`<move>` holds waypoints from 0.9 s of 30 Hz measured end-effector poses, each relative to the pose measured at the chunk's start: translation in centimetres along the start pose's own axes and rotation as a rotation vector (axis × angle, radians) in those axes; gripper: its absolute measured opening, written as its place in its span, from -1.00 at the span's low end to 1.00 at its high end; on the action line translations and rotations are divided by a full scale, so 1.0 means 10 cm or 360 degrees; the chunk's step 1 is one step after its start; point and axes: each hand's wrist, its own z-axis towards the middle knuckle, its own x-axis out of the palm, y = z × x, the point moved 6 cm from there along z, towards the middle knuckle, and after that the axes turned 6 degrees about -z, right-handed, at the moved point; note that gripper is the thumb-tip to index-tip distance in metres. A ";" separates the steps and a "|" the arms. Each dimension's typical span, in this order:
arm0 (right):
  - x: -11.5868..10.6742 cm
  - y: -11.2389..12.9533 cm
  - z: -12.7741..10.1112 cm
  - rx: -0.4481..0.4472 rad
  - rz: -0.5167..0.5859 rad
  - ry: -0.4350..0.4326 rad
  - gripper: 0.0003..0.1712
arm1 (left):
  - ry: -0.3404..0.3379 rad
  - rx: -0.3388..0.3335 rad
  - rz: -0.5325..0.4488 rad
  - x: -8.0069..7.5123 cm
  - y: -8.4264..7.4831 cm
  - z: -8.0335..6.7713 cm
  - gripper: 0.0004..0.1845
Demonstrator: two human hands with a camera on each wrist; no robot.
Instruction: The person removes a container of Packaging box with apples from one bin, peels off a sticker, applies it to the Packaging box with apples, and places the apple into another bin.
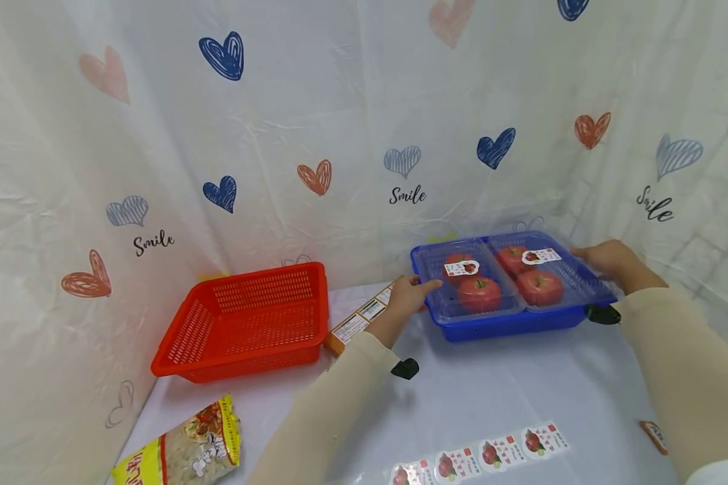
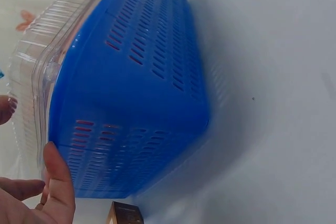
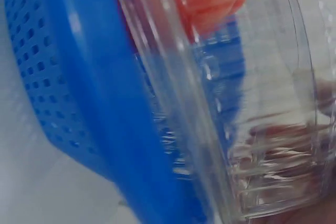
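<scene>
Blue perforated plastic basket (image 1: 509,325), set toward the right rear of the white counter (image 1: 522,391), close to the backdrop, caught between both hands.

Nearest, at the front edge: a strip of round fruit-picture stickers (image 1: 479,455), laid flat, probably the source of the matching labels already on the boxes. Off to the front left, a yellow crinkled snack bag (image 1: 185,448), lying well apart from everything else.

Further in, the left hand (image 1: 408,298) at the basket's near left corner. Thumb (image 2: 58,182) pressed against the blue wall low down, a fingertip (image 2: 6,108) over the clear rim above, so gripping the corner from both sides (a hold suited to steadying or lifting, by the look of it). Just behind that wrist, an orange printed carton (image 1: 354,327), flat on the counter between the two baskets.

Left of it, an empty-looking red slotted plastic basket (image 1: 249,323), tilted against the wall.

Inside the blue basket, two clear ribbed plastic boxes (image 1: 567,269) side by side, filling it edge to edge, with round red fruits (image 1: 479,294) under the lids.

Farthest, the right hand (image 1: 609,261) at the far right rim, fingers against the clear plastic; cannot tell whether curled round it or merely resting. Opposite corners taken, presumably for balance.

Behind all, a white heart-printed sheet (image 1: 340,101).
</scene>
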 end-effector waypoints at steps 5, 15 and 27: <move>0.03 0.03 -0.09 -0.0062 -0.0241 -0.0163 0.11 | 0.0037 0.0044 -0.0081 0.02 0.05 0.03 -0.16; 0.08 0.14 -0.06 -0.0198 -0.0470 -0.0328 -0.03 | 0.0214 0.0025 -0.0319 0.01 0.06 -0.01 -0.28; 0.16 0.16 -0.16 -0.0290 -0.0482 -0.0403 -0.13 | 0.0235 0.0546 0.1226 -0.74 -0.16 -0.24 0.02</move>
